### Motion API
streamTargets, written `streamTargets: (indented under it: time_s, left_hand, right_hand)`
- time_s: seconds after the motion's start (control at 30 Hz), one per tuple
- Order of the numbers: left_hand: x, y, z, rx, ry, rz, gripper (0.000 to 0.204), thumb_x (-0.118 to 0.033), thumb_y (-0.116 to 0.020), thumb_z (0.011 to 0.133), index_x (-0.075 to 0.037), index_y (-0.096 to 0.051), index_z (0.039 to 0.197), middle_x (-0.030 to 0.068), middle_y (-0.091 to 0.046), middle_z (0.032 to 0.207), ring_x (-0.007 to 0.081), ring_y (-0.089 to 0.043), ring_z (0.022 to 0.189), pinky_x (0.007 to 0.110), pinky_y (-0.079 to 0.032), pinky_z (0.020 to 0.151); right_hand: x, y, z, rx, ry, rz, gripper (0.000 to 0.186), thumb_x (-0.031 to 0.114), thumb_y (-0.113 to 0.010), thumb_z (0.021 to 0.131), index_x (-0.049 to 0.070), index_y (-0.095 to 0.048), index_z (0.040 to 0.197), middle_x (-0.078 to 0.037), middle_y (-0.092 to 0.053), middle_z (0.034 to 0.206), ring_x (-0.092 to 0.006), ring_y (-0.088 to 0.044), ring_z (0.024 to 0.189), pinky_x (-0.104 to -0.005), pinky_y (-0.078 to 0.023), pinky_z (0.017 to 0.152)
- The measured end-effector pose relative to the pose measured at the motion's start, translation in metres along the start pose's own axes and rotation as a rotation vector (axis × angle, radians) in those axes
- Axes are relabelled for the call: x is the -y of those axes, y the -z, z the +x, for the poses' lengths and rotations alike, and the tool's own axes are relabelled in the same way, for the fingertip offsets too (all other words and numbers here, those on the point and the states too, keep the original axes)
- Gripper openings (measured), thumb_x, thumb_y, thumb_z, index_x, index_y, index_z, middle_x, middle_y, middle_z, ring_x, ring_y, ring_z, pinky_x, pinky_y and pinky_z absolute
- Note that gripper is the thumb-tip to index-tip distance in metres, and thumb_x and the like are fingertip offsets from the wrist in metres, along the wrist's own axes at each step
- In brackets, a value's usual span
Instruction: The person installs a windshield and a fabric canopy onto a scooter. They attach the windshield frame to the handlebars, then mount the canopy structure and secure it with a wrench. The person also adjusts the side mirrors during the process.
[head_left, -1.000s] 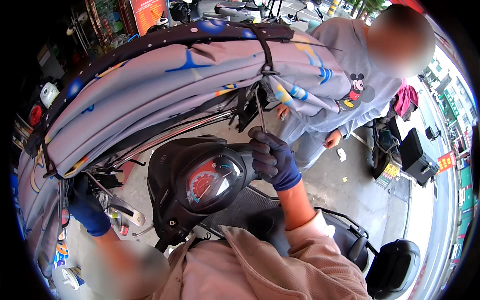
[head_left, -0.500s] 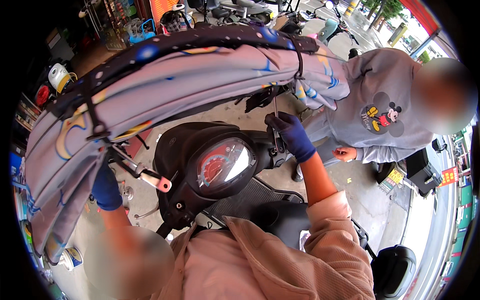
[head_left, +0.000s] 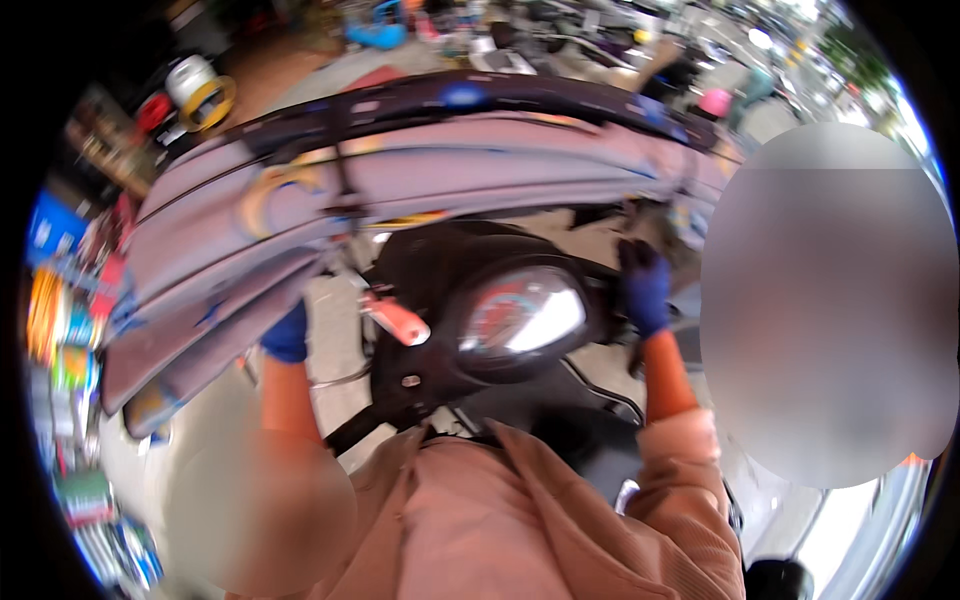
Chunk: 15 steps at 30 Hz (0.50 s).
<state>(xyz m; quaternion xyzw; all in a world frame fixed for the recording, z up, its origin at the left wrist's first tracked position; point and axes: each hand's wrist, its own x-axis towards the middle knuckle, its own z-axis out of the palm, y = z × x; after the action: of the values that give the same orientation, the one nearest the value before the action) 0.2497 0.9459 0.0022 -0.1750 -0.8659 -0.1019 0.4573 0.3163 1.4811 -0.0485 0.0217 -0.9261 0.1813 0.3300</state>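
Motion blurs the view. A folded grey canopy [head_left: 450, 165] with dark border and straps stretches above a black scooter's dashboard [head_left: 515, 310]. My left hand [head_left: 285, 330], in a blue glove, is partly under the canopy's left folds, its fingers hidden. Right of the dashboard, my right hand [head_left: 645, 280], also blue-gloved, has its fingers curled just below the canopy, around something too smeared to name. A metal bracket [head_left: 398, 320] with a pinkish end hangs between my hands, nearer the left one.
A blurred co-worker [head_left: 825, 300] is at the right. Parked scooters [head_left: 540, 50] stand behind the canopy. Stacked colourful goods [head_left: 75, 330] line the left, with a white canister [head_left: 195, 80] at back left. A scooter floorboard [head_left: 530, 400] lies below the dashboard.
My view has swung, so the canopy, dashboard and both arms appear farther right and more level. The metal tool seen earlier in my right hand is no longer distinguishable.
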Motion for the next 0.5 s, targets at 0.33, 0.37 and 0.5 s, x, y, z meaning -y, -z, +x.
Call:
streamTargets:
  time_s: [0.33,0.37,0.5]
  left_hand:
    - [-0.023,-0.011,-0.012,-0.067,0.149,-0.112,0.048,-0.030,-0.051,0.095,-0.008,-0.041,0.136,0.0142,-0.040,0.140,0.0296,-0.038,0.128,0.041,-0.030,0.108]
    - [-0.023,-0.019,-0.011,-0.084,0.157,-0.122,0.050,-0.032,-0.050,0.096,-0.008,-0.039,0.138,0.0142,-0.038,0.142,0.0296,-0.036,0.130,0.041,-0.028,0.110]
    - [-0.022,-0.025,-0.013,-0.112,0.132,-0.084,0.044,-0.029,-0.052,0.094,-0.007,-0.044,0.131,0.0153,-0.043,0.134,0.0310,-0.041,0.122,0.042,-0.032,0.104]
  right_hand:
    - [0.034,0.021,0.008,0.065,-0.471,0.398,0.027,0.022,-0.059,0.089,-0.002,-0.059,0.076,-0.016,-0.052,0.060,-0.0208,-0.045,0.053,-0.0365,-0.039,0.054]
    - [0.034,0.020,0.007,0.050,-0.464,0.404,0.027,0.022,-0.059,0.089,-0.002,-0.060,0.077,-0.016,-0.052,0.060,-0.0219,-0.046,0.053,-0.0366,-0.039,0.054]
    - [0.038,0.021,0.004,-0.025,-0.378,0.331,0.025,0.021,-0.058,0.090,-0.002,-0.063,0.080,-0.016,-0.057,0.063,-0.0267,-0.054,0.057,-0.0361,-0.043,0.058]
